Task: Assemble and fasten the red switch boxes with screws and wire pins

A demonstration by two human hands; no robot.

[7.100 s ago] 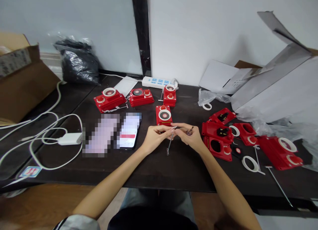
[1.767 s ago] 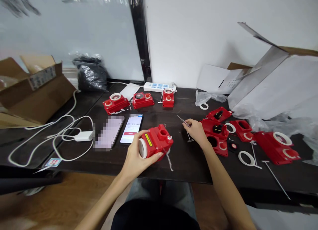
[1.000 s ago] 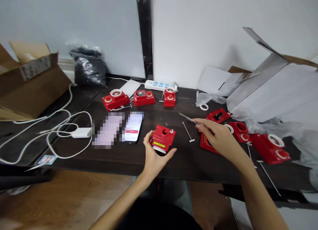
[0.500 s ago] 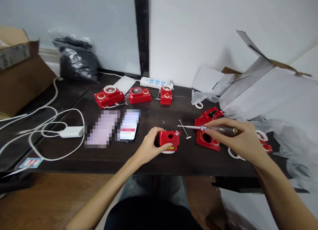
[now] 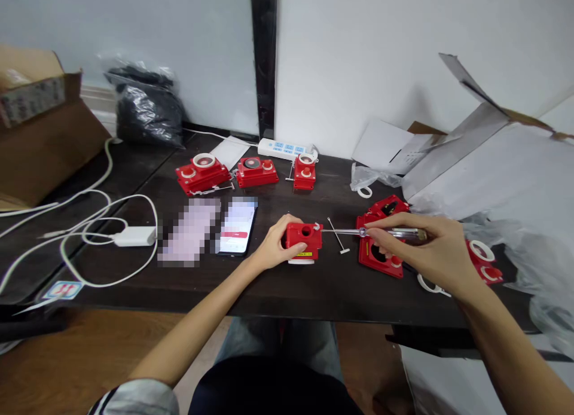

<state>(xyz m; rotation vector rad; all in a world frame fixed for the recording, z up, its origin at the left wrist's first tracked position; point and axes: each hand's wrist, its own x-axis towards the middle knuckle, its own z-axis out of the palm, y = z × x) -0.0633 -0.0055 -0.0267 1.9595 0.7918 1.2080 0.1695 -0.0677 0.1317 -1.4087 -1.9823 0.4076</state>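
My left hand (image 5: 277, 243) grips a red plastic switch box (image 5: 304, 238) from its left side, with the box's white ring base resting on the dark table (image 5: 269, 286). My right hand (image 5: 433, 247) holds a thin screwdriver (image 5: 385, 231) level, and its metal shaft points left. The shaft's tip reaches the small white hook on the box's right end. A T-shaped metal pin (image 5: 337, 240) lies on the table just right of the box. Right of it, open red housings (image 5: 379, 256) lie partly beneath my right hand.
Assembled red boxes (image 5: 204, 173) stand at the table's back, near a white power strip (image 5: 284, 149). A blurred rectangle and a phone (image 5: 237, 226) lie left of my hands. A white charger (image 5: 134, 236) and cables lie further left. Cardboard and plastic sheeting border both sides.
The red box has turned and now rests on the table under my left hand. My right hand has moved in from the right, bringing the screwdriver's tip to the box's right end.
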